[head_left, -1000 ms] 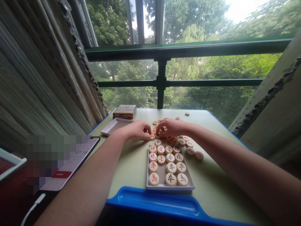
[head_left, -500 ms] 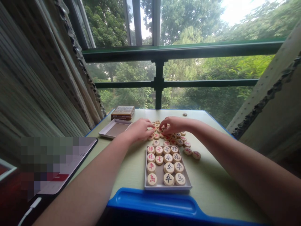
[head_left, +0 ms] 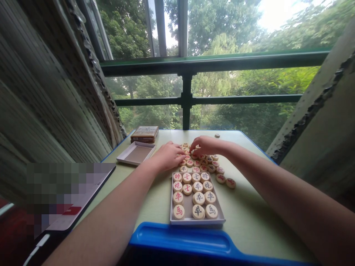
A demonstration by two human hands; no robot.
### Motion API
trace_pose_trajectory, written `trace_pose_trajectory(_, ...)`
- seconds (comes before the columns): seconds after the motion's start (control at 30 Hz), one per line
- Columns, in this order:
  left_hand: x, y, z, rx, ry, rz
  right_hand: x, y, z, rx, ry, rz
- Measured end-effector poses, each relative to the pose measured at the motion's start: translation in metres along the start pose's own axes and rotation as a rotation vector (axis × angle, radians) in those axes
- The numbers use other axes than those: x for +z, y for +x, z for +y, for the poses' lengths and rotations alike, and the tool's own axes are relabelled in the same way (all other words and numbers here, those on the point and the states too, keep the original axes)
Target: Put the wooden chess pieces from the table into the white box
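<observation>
Round wooden Chinese chess pieces (head_left: 203, 168) with red and black characters lie loose in a heap on the table. At the heap's left side is my left hand (head_left: 169, 156), its fingers apart and reaching over the pieces. My right hand (head_left: 205, 145) arches over the far side of the heap, fingers bent down and spread among the pieces; some fingertips are hidden. Nearer me, a shallow cardboard box tray (head_left: 189, 212) holds rows of pieces, red on the left and black on the right. A bare strip shows between them at the front.
A shallow box lid (head_left: 136, 154) lies at the left, before a stack of boxes (head_left: 144, 133). One piece (head_left: 217, 135) sits alone at the far right. A tablet-like device (head_left: 91, 197) and blue table-edge tray (head_left: 183, 236) are nearer. Curtains flank the window.
My left hand has shifted slightly right and nearer me over the heap. My right hand has moved slightly, still over the far pieces. The filled box tray looks the same.
</observation>
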State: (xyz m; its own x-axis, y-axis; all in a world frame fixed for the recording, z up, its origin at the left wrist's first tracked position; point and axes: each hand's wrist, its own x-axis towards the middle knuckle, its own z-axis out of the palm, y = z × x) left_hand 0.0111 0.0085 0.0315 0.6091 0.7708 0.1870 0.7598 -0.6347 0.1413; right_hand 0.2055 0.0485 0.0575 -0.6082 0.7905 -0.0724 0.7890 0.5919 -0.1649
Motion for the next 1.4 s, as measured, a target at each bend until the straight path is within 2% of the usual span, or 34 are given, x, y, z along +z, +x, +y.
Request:
trace_pose_trajectory(0.13,-0.001,0.000,0.004,-0.027,0.001,0.015,-0.002,-0.001,0.003,0.007,0.009,0.062)
trace_pose_trajectory(0.23,0.000,0.002,0.006,-0.005,-0.026,0.039,-0.004,-0.004,0.008,0.093,-0.082,0.156)
trace_pose_trajectory(0.37,0.004,0.004,0.008,0.068,-0.106,-0.027,-0.002,-0.017,0.001,0.202,-0.137,0.095)
trace_pose_trajectory(0.53,0.007,0.003,0.010,0.049,-0.174,0.002,0.002,-0.052,-0.021,0.240,-0.117,0.049)
trace_pose_trajectory(0.6,0.007,0.002,0.011,0.041,-0.209,0.020,0.007,-0.070,-0.024,0.279,-0.096,0.001)
trace_pose_trajectory(0.73,0.009,0.001,0.012,0.037,-0.313,0.026,0.029,-0.098,-0.020,0.216,-0.122,0.001)
trace_pose_trajectory(0.8,0.010,0.001,0.012,0.033,-0.359,0.023,0.042,-0.104,-0.016,0.290,-0.096,0.011)
trace_pose_trajectory(0.87,0.011,0.002,0.013,0.020,-0.395,0.028,0.051,-0.103,-0.013,0.418,-0.046,0.068)
trace_pose_trajectory(0.93,0.011,0.002,0.015,0.009,-0.425,0.041,0.055,-0.096,-0.012,0.437,-0.019,0.086)
trace_pose_trajectory(1.1,0.011,0.003,0.018,0.042,-0.471,0.021,0.050,-0.070,-0.015,0.320,-0.024,0.117)
trace_pose_trajectory(1.27,0.009,0.003,0.019,0.068,-0.466,0.033,0.050,-0.063,-0.014,0.350,0.063,0.311)
trace_pose_trajectory(1.4,0.007,0.002,0.021,0.080,-0.467,-0.038,0.049,-0.071,-0.009,0.242,0.177,0.447)
